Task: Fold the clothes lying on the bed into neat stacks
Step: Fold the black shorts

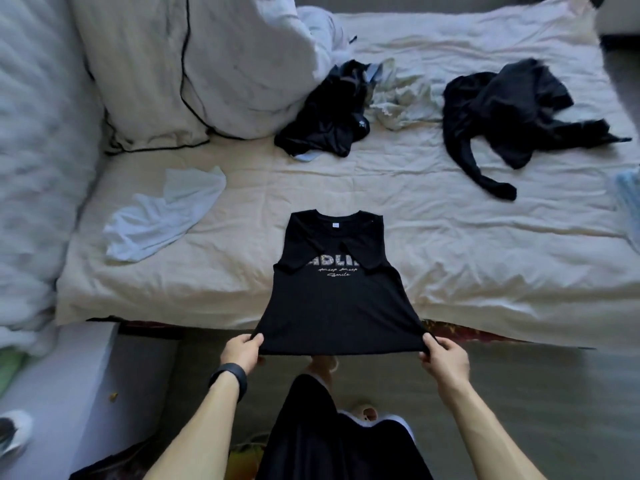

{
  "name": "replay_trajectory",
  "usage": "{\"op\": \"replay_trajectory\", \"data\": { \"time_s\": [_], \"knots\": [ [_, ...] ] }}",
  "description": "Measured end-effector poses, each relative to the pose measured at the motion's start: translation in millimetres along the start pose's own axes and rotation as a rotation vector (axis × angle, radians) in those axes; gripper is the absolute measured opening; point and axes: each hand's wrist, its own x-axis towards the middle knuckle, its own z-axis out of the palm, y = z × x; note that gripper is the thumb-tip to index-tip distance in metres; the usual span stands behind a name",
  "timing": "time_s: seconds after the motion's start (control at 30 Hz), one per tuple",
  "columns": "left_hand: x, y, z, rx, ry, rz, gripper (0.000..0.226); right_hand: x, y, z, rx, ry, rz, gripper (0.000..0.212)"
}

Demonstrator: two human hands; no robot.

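Note:
A black T-shirt point(334, 296) with pale lettering lies face up at the bed's near edge, both sleeves folded inward over the chest. Its hem hangs past the edge, stretched taut. My left hand point(242, 351) pinches the hem's left corner and my right hand point(443, 358) pinches the right corner. Further back lie a light blue garment point(162, 216) at the left, a crumpled dark pile point(329, 119) with pale cloth point(401, 95) beside it in the middle, and a black long-sleeved garment point(509, 116) at the right.
The cream sheet of the bed point(450, 244) is wrinkled. A big white pillow point(194, 64) with black piping and a white duvet point(34, 150) fill the left side. A white box point(62, 393) stands on the floor at the lower left.

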Motion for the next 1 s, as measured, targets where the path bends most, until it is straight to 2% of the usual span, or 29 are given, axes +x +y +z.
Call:
{"op": "replay_trajectory", "data": {
  "time_s": [0.13, 0.2, 0.27, 0.37, 0.5, 0.6, 0.63, 0.7, 0.8, 0.9, 1.0],
  "knots": [
    [-25.4, -19.6, -1.6, -0.058, -0.009, -0.104, 0.034, -17.4, 22.9, -16.2, -0.087, -0.003, 0.060, 0.016],
    [-34.4, -27.3, -2.2, -0.119, -0.001, -0.133, 0.029, -25.6, 32.2, -21.2, -0.057, -0.025, 0.102, 0.012],
    [-35.3, -31.6, -3.4, -0.197, 0.001, -0.117, 0.026, -29.3, 32.5, -23.8, 0.027, -0.063, 0.122, 0.010],
    [-36.4, -24.0, -9.9, -0.303, -0.008, -0.046, 0.020, -29.8, 21.7, -27.7, 0.099, -0.090, 0.117, 0.019],
    [-33.8, 2.4, -19.5, -0.397, -0.160, -0.072, 0.023, -25.3, -9.8, -31.9, 0.163, -0.227, 0.152, 0.017],
    [-22.0, 29.6, -29.2, -0.247, -0.279, 0.002, 0.026, -17.7, -42.6, -30.7, 0.092, -0.349, 0.060, 0.027],
    [-16.5, 41.6, -32.5, -0.159, -0.318, 0.051, 0.029, -12.6, -54.3, -28.0, 0.026, -0.357, 0.012, 0.031],
    [5.6, 68.2, -38.2, -0.002, -0.332, 0.152, 0.028, 4.2, -77.6, -17.3, -0.106, -0.327, -0.062, 0.025],
    [46.9, 108.1, -40.8, 0.064, -0.252, 0.238, 0.015, 37.5, -108.4, 8.2, -0.146, -0.262, -0.111, 0.012],
    [92.7, 147.3, -33.7, 0.115, -0.136, 0.291, 0.027, 80.7, -136.0, 44.4, -0.212, -0.166, -0.165, 0.022],
    [142.2, 181.2, -10.8, 0.152, -0.060, 0.339, 0.016, 130.3, -154.9, 82.9, -0.291, -0.093, -0.219, 0.029]
  ]
}}
